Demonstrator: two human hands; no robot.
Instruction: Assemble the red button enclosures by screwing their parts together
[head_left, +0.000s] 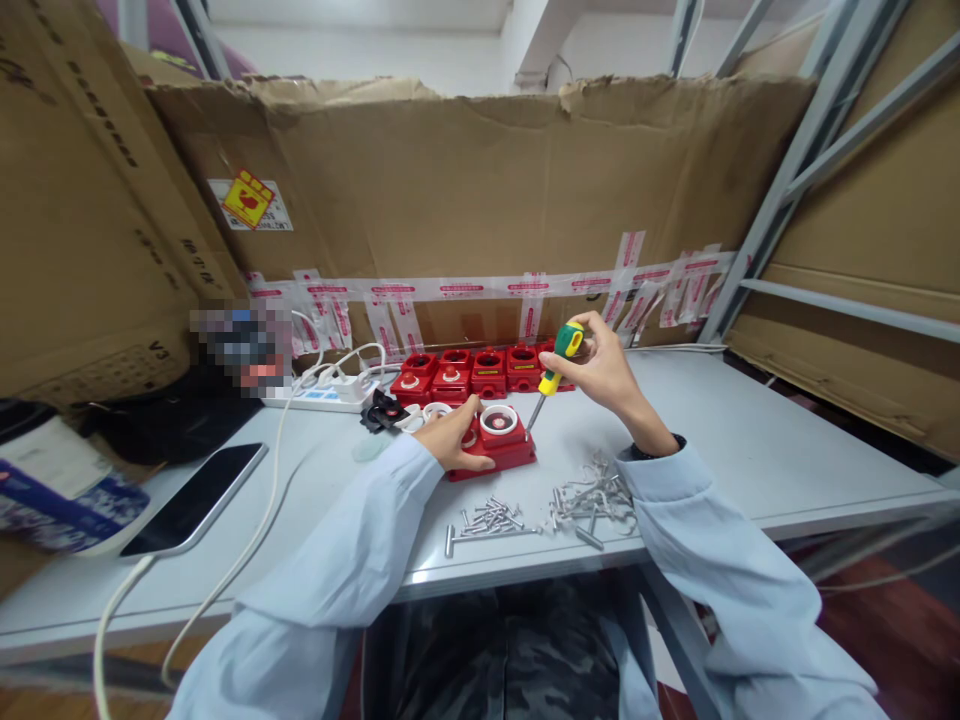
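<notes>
A red housing [495, 455] with a white ring on its top lies on the grey table in front of me. My left hand [454, 437] is closed around its left side, fingers over the top and thumb along the front. In my right hand [596, 368] is a screwdriver [561, 358] with a green and yellow handle, tilted, its tip at the housing's right edge. Whether the tip sits in a screw is too small to tell. Loose screws [493, 516] and a T-handled metal tool [480, 537] lie near the table's front edge.
Several more red housings [489, 372] stand in rows behind. Metal parts [592, 495] are heaped at front right. A power strip [322, 396] with white cables, a phone [196, 497] and a tub [67, 490] are at left. Cardboard [480, 190] walls the back.
</notes>
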